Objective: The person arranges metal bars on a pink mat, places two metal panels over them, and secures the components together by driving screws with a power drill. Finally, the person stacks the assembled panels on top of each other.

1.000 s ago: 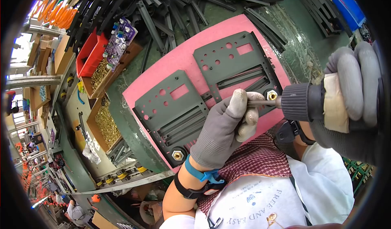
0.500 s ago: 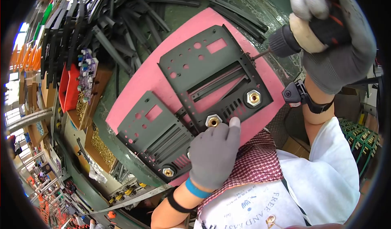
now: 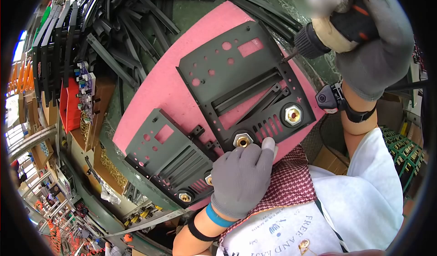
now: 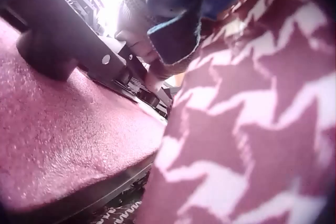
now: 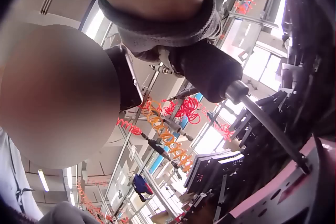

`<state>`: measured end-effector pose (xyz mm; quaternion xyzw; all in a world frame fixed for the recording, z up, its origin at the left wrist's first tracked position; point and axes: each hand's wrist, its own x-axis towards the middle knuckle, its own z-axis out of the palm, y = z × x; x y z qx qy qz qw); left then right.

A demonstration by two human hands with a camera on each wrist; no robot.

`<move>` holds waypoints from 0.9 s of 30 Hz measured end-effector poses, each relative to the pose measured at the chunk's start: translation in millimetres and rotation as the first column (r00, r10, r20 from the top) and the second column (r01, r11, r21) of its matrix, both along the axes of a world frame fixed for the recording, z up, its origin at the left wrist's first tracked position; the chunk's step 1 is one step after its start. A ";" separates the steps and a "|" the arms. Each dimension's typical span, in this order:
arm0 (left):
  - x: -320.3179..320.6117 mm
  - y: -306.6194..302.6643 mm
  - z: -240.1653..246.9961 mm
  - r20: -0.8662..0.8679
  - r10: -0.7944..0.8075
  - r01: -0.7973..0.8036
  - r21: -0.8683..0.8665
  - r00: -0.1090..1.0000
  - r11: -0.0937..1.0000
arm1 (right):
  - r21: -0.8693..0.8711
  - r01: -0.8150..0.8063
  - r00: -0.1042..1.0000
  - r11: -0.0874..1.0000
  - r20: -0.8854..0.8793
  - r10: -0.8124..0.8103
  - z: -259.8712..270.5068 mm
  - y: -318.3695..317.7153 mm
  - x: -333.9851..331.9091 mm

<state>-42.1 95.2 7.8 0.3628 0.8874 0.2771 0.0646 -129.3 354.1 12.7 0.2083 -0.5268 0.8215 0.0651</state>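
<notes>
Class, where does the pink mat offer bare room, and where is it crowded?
Bare: the far-left stretch of the pink mat, between the dark panels and the heaped black strips. Crowded: its near side, under the panels and left hand.

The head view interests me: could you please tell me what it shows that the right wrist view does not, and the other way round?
Only the head view shows the brass-centred nuts, the red bin and the blue wristband. Only the right wrist view shows the ceiling. Both show the right hand with the driver, its bit at the edge of a dark panel, and the pink mat.
</notes>
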 end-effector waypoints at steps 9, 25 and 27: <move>-0.3 -1.1 -1.1 0.009 0.001 -0.001 -0.005 1.000 1.000 | -0.159 -0.022 1.000 0.987 -0.021 0.019 -9.2 -13.0 -0.7; -106.6 13.5 -28.5 -0.155 -0.063 0.022 -0.254 0.986 0.967 | -0.045 -0.570 0.804 0.820 -0.235 0.546 -55.4 29.8 -95.9; -100.8 15.8 -33.9 -0.171 -0.073 0.026 -0.262 0.983 0.965 | 0.011 -0.700 0.680 0.714 -0.295 0.671 -59.8 31.8 -94.9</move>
